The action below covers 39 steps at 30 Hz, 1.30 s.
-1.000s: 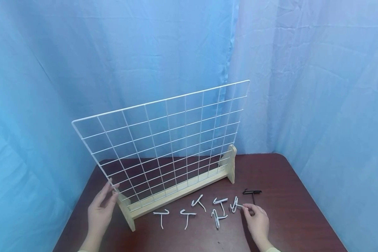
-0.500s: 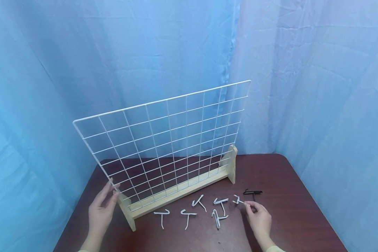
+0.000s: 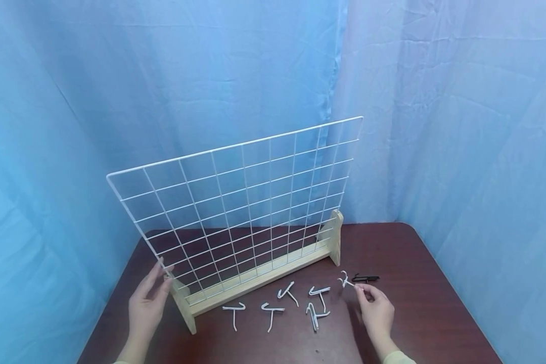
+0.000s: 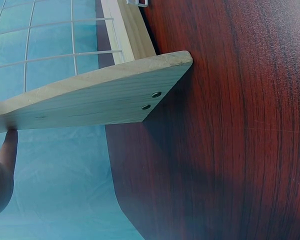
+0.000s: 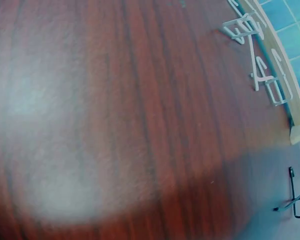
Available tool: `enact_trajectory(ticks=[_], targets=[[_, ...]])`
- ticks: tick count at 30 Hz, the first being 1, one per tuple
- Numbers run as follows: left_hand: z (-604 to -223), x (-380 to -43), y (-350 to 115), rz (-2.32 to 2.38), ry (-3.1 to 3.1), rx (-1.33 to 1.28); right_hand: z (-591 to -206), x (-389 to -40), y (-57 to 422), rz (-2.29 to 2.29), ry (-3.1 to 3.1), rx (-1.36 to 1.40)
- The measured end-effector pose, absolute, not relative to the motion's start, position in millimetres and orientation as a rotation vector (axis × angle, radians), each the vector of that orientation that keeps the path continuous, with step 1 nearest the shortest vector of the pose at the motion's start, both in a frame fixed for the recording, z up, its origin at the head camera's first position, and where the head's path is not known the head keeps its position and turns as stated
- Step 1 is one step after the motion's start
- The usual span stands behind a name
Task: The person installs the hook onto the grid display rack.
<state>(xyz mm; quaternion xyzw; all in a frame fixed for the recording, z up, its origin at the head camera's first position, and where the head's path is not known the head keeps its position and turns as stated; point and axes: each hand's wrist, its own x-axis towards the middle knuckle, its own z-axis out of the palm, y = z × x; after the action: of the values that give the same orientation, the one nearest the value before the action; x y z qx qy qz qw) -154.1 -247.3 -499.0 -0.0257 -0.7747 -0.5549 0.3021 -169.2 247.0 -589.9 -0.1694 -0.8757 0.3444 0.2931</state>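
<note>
Blue fabric curtains (image 3: 273, 60) hang beyond my right hand (image 3: 376, 311), pinching a white wire hook (image 3: 345, 281); my left hand (image 3: 146, 302) touches a pale wooden stand (image 3: 263, 276), its closure unclear.

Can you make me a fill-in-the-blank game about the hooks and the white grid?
1. The grip that pinches a raised white hook is the person's ____ one.
2. The number of white hooks lying on the table is ____.
3. The tabletop hook nearest that grip is coloured ____.
4. The grid stands on a base made of ____.

Missing words: right; five; black; wood.
</note>
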Motion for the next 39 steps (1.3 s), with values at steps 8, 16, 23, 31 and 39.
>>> enact_trajectory(ticks=[8, 16, 23, 31, 39], targets=[[-498, -153, -246, -1.481, -2.054, -0.063, -580, -176, 242, 0.986, -2.264, -0.435], [-497, -153, -246, -1.489, -2.047, -0.062, -568, -185, 235, 1.086, -2.211, -0.414], [-497, -152, -246, -1.478, -2.05, -0.065, -555, -191, 228, 1.148, -2.188, -0.372], [-499, -153, -247, -1.474, -2.056, -0.056, -539, -198, 222, 1.188, -2.137, -0.325], [-499, -154, -247, -1.487, -2.035, -0.083, -525, -205, 221, 1.221, -2.091, -0.287]])
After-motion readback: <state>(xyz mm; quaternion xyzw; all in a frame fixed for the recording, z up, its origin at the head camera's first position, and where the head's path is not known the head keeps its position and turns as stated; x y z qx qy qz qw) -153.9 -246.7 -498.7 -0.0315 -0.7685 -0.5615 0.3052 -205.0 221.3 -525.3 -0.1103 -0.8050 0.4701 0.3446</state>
